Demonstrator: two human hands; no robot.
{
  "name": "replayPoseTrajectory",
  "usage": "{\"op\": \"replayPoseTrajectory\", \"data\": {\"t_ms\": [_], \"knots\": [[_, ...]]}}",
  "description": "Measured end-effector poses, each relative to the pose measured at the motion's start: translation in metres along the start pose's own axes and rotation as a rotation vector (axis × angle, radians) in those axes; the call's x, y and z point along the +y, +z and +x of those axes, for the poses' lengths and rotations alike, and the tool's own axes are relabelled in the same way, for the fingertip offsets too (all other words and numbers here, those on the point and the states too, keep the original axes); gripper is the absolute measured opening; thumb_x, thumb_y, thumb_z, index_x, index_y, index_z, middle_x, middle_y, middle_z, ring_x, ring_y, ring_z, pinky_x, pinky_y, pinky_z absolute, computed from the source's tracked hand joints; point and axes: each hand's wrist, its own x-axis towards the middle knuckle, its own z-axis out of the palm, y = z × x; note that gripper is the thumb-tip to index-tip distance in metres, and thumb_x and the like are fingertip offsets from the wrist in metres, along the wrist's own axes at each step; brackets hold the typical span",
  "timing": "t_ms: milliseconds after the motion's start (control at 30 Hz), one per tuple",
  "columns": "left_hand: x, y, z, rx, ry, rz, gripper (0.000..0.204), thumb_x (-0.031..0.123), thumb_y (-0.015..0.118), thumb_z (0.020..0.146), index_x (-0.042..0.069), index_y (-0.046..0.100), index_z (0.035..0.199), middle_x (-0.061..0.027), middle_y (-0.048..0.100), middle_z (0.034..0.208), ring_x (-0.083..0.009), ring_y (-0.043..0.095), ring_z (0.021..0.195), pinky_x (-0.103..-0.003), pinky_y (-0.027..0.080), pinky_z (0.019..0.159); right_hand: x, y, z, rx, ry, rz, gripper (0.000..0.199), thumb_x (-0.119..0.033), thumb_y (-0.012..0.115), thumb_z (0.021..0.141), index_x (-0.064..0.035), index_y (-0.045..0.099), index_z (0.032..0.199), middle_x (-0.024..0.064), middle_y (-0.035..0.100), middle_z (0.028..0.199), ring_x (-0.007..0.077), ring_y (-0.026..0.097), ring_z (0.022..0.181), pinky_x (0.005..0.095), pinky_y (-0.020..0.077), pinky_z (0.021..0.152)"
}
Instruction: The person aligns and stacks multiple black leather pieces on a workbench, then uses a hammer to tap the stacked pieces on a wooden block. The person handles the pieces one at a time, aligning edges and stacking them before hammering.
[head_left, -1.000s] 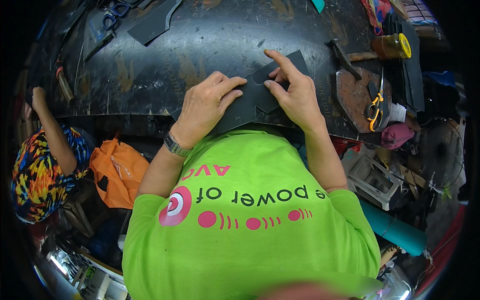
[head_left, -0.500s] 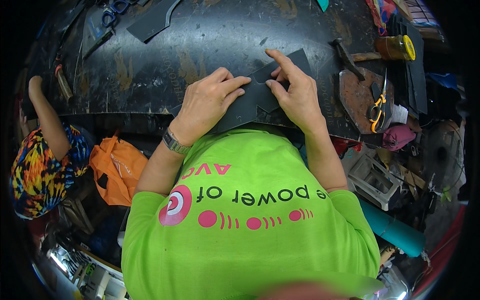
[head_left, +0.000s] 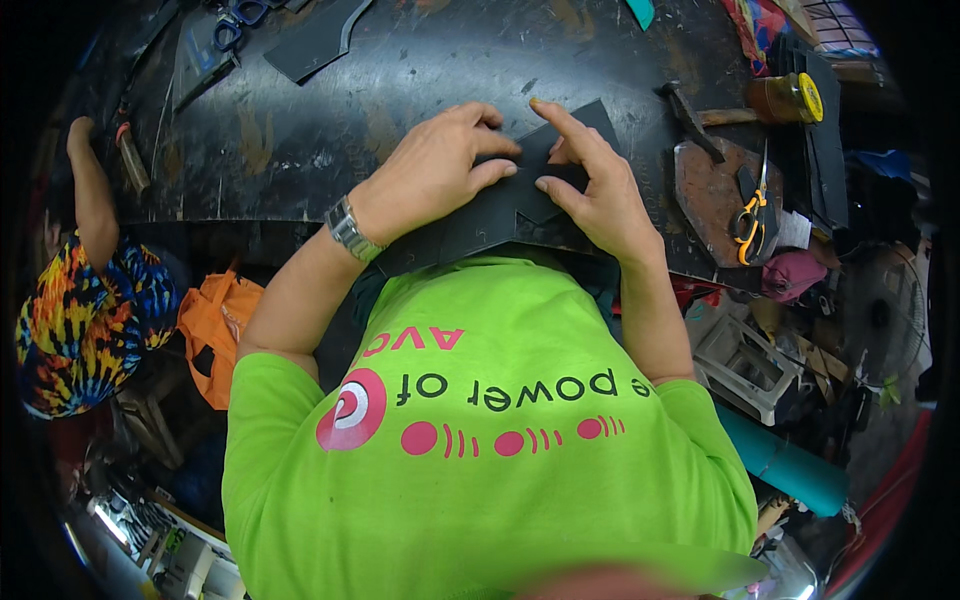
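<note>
Your left hand (head_left: 428,165) has shifted toward one o'clock

At six o'clock, your green shirt (head_left: 480,500) carries pink and black lettering (head_left: 499,392), upside down but readable. Just beyond lies the dark sheet (head_left: 495,210), with small pale marks (head_left: 480,238), its long axis running eight to two o'clock. It sits at four o'clock from your left hand, the nearer one — fingers curled, can't tell whether they pinch it — and about nine from your right hand (head_left: 605,190), thumb and forefinger spread. Beyond, the black table (head_left: 430,70) bears worn brown printing (head_left: 255,145).
</note>
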Motion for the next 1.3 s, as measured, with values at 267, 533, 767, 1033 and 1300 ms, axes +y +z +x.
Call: {"op": "replayPoseTrajectory", "data": {"t_ms": [267, 533, 767, 1033, 1300], "knots": [[0.006, -0.004, 0.024, -0.204, -0.215, -0.602, 0.064, 0.001, 0.075, 0.087, 0.010, 0.055, 0.147, -0.0074, 0.067, 0.132, -0.0123, 0.063, 0.104, -0.032, 0.054, 0.096, -0.004, -0.009, -0.013, 0.159, -0.026, 0.069, 0.084, 0.003, 0.079, 0.077, -0.0184, 0.049, 0.152, 0.0098, 0.064, 0.103, 0.0243, 0.061, 0.085, 0.0360, 0.0520, 0.083], [-0.001, 0.000, 0.016, -0.198, -0.189, -0.827, 0.056, -0.007, 0.060, 0.089, 0.009, 0.060, 0.144, -0.0066, 0.068, 0.134, -0.0094, 0.062, 0.112, -0.027, 0.052, 0.097, -0.006, 0.000, -0.018, 0.288, -0.127, 0.158, 0.075, 0.007, 0.078, 0.078, -0.0060, 0.052, 0.147, 0.0115, 0.064, 0.135, 0.0132, 0.063, 0.080, 0.0280, 0.0553, 0.081], [0.000, -0.002, 0.008, -0.195, -0.258, -0.871, 0.051, -0.006, 0.058, 0.091, 0.007, 0.063, 0.140, -0.0070, 0.070, 0.131, -0.0104, 0.063, 0.112, -0.027, 0.052, 0.099, -0.006, 0.014, -0.018, 0.420, -0.120, 0.195, 0.075, 0.007, 0.076, 0.080, -0.0045, 0.048, 0.149, 0.0121, 0.065, 0.135, 0.0126, 0.063, 0.077, 0.0274, 0.0564, 0.075], [-0.001, -0.002, 0.007, -0.138, -0.129, -0.738, 0.048, -0.002, 0.063, 0.091, 0.005, 0.064, 0.139, -0.0102, 0.070, 0.132, -0.0150, 0.064, 0.117, -0.031, 0.050, 0.104, -0.008, 0.016, -0.013, 0.384, -0.016, 0.296, 0.082, 0.007, 0.074, 0.081, -0.0057, 0.040, 0.155, 0.0079, 0.066, 0.116, 0.0085, 0.061, 0.077, 0.0247, 0.0517, 0.072], [-0.002, 0.000, 0.017, -0.167, -0.082, -0.766, 0.051, 0.000, 0.064, 0.092, 0.006, 0.059, 0.143, -0.0103, 0.067, 0.137, -0.0154, 0.063, 0.120, -0.031, 0.049, 0.105, -0.016, 0.019, -0.013, 0.387, 0.010, 0.265, 0.086, 0.005, 0.078, 0.080, -0.0051, 0.038, 0.156, 0.0088, 0.062, 0.127, 0.0074, 0.060, 0.079, 0.0233, 0.0531, 0.076]]}}
